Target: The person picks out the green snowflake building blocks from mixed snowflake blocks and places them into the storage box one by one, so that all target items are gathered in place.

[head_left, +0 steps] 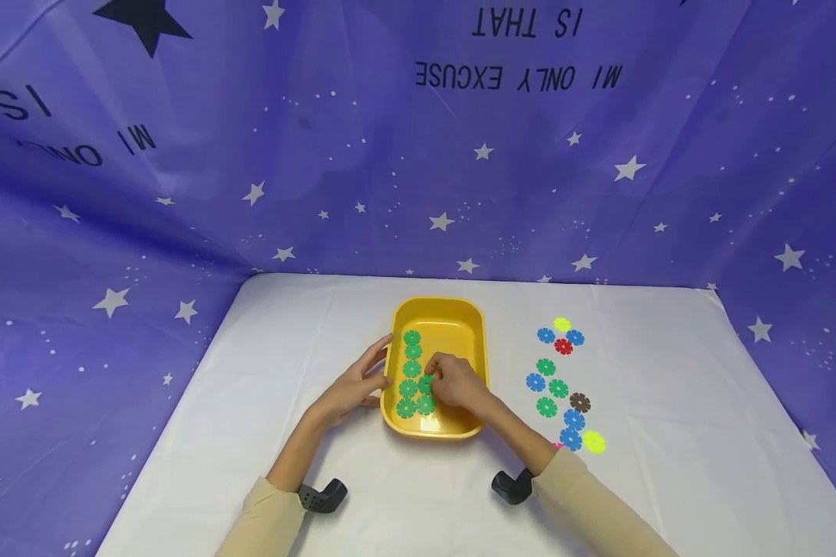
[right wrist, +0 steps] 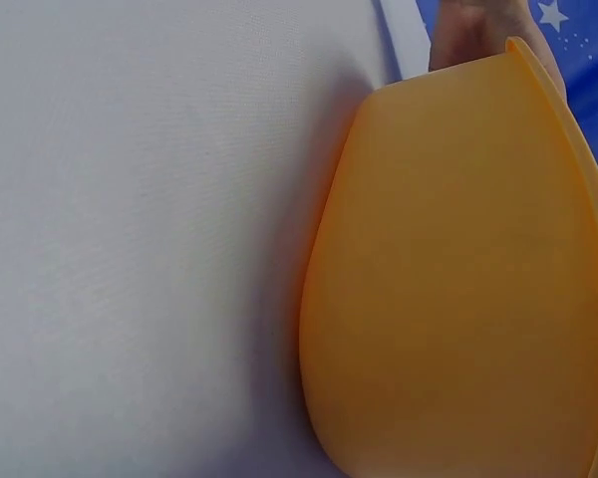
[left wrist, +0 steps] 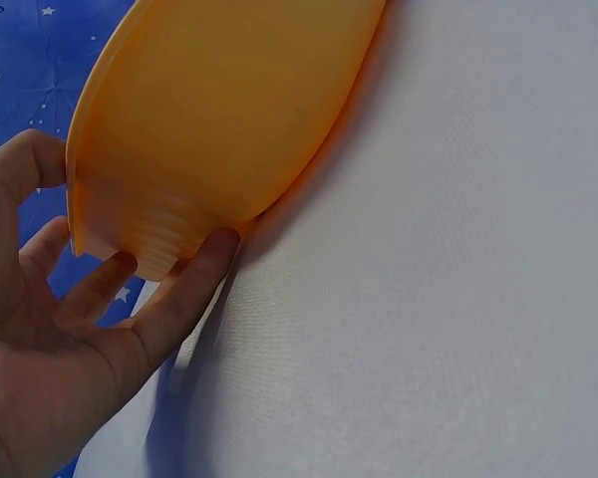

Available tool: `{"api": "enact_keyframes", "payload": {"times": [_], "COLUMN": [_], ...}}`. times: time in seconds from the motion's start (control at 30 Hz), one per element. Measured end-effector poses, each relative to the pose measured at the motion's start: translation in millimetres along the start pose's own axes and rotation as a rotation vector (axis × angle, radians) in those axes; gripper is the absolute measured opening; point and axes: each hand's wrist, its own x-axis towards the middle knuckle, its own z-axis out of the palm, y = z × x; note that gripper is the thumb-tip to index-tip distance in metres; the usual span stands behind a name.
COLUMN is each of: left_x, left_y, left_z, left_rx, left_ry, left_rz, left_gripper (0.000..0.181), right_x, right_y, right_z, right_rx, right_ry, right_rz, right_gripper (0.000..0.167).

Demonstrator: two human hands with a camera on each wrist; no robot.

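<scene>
A yellow plastic tray [head_left: 437,433] stands on the white table. Inside it, green notched snowflake discs [head_left: 412,369] lie along the left side, several in one column and two beside its lower end. The left hand [head_left: 351,391] rests against the tray's left wall; in the left wrist view its spread fingers [left wrist: 194,284] touch the outside of the yellow wall. Over the tray, the right hand [head_left: 457,383] has its fingers curled at the upper disc of the shorter column, a green snowflake disc [head_left: 425,384] partly covered by them. The right wrist view shows mostly the tray's outer wall [right wrist: 458,269].
Right of the tray lie loose snowflake discs: blue [head_left: 536,382], green [head_left: 559,388], yellow [head_left: 594,442], red [head_left: 563,346] and brown [head_left: 580,402]. A pink one [head_left: 559,445] is mostly hidden by the right arm. A purple star-patterned cloth [head_left: 390,193] hangs behind the table.
</scene>
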Motion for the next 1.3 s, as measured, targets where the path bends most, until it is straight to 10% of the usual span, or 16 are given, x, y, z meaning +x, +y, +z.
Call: {"api": "enact_keyframes", "payload": {"times": [0.43,0.83,1.3], "left_x": [3.3,0.7,1.5], "left_y": [2.8,-0.5,-2.2], "left_z": [1.3,0.7,-1.0], "left_rx": [-0.012,-0.003,-0.008], "left_ry": [-0.021,0.000,-0.008], "left_rz": [0.008,0.000,0.001], "left_gripper": [0.083,0.082,0.082], "right_x": [-2.1,-28.6,-53.8], "right_y": [-2,-16,100], "right_z": [-7,-54,-106], "right_rx": [-0.037,0.162,0.107], "right_ry": [0.030,0.179,0.319], "right_rz": [-0.042,-0.092,0.003], "right_gripper": [0.015,0.009,0.021]}}
